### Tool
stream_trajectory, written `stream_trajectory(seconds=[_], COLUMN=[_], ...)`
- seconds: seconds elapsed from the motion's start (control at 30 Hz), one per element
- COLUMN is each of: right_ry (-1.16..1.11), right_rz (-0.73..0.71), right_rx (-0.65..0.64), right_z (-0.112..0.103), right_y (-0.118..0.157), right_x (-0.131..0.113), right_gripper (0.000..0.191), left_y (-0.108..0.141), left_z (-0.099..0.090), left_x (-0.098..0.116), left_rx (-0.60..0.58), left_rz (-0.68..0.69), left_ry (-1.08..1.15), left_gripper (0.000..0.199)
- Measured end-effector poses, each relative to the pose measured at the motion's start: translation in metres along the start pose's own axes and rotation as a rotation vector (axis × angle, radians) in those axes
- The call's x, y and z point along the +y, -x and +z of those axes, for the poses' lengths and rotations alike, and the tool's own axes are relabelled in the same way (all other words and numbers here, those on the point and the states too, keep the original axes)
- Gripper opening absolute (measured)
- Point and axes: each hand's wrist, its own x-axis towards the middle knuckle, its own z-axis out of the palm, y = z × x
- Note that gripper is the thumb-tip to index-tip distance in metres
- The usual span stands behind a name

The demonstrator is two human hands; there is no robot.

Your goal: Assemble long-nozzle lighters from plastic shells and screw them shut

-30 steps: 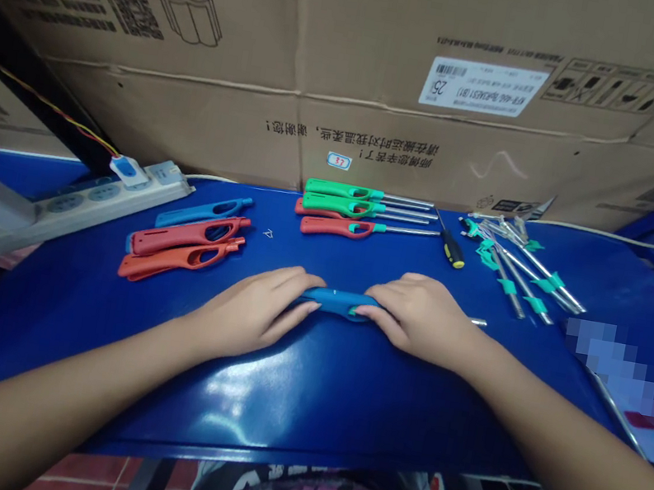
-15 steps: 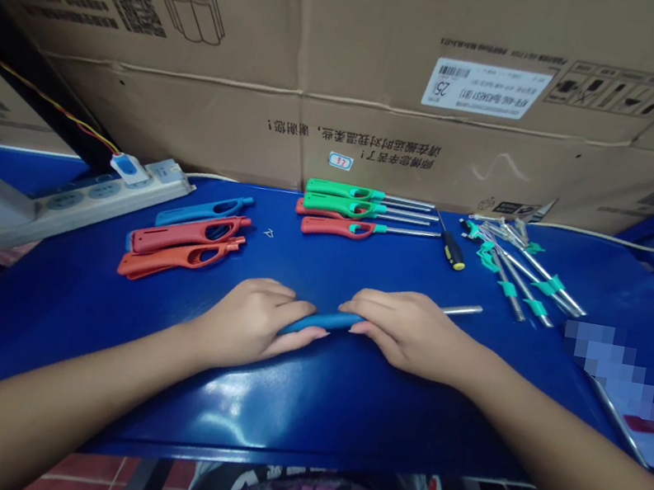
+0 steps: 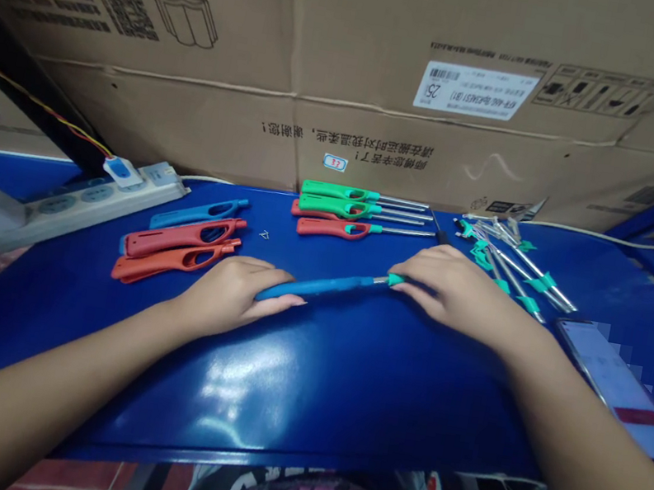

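One blue lighter body [image 3: 320, 285] in left hand's grip [image 3: 240, 296], right end outside.

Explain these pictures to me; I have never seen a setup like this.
There is no machine: a person works with two bare hands. Every picture comes from one camera on the head, looking forward and down. The left hand grips a blue handle; the right hand pinches a green piece by the metal rod at one end. On the blue table lie handles without rods at the left, handles with rods in the middle, and loose rods with green pieces at the right. A power strip and a phone lie at the sides.
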Motion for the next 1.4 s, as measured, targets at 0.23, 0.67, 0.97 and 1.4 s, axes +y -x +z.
stream_trajectory(seconds=[0.23,0.67,0.97,1.4], right_ry=[-0.005,-0.123,-0.046,0.281], right_rz=[-0.14,-0.192,0.054,0.969], right_rx=[0.069,0.212,-0.179,-0.069], right_z=[0.023,0.033,0.016,0.01], right_y=[-0.006,-0.005,-0.006,-0.002], right_x=[-0.024,-0.035,-0.028,0.021], right_gripper=[0.027,0.02,0.014,0.053], left_y=[0.001,0.002,-0.004,-0.001], left_z=[0.003,-0.007,0.005,0.008], left_x=[0.01,0.015,0.018,0.021], left_rx=[0.058,0.01,-0.258,-0.171], left_rz=[0.065,0.056,-0.061,-0.219], left_ry=[-0.011,0.121,-0.106,0.144], left_gripper=[0.034,0.031,0.044,0.033])
